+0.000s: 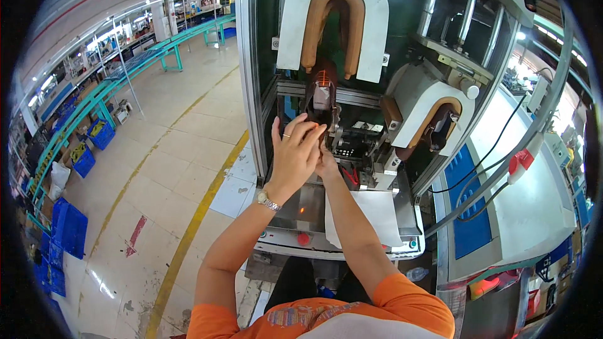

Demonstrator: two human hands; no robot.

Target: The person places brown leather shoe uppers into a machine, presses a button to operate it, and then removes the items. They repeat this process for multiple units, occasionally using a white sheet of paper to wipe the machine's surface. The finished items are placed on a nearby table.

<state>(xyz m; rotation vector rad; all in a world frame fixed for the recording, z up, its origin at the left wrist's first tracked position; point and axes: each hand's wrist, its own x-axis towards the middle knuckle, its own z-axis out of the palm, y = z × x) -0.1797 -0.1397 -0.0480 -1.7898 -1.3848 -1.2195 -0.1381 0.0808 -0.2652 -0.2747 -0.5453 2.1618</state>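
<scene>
A dark brown shoe upper [323,81] sits on the machine in front of me, below a white arched block with a brown padded lining [333,28]. Orange light lines fall across its far part. My left hand [294,154] grips the near end with its inner fingers, while the little finger sticks out to the left. Just beside and partly beneath it, my right hand [326,162] holds the same near end from the right; most of its fingers are hidden. A second dark shoe upper [438,130] sits inside the lower white arched block at the right.
Metal posts [249,69] frame the machine on the left. A white sheet [364,220] lies on its front ledge beside a red button [304,239]. Grey hose [502,166] and cables hang at the right. Blue crates [69,226] stand on the floor far left.
</scene>
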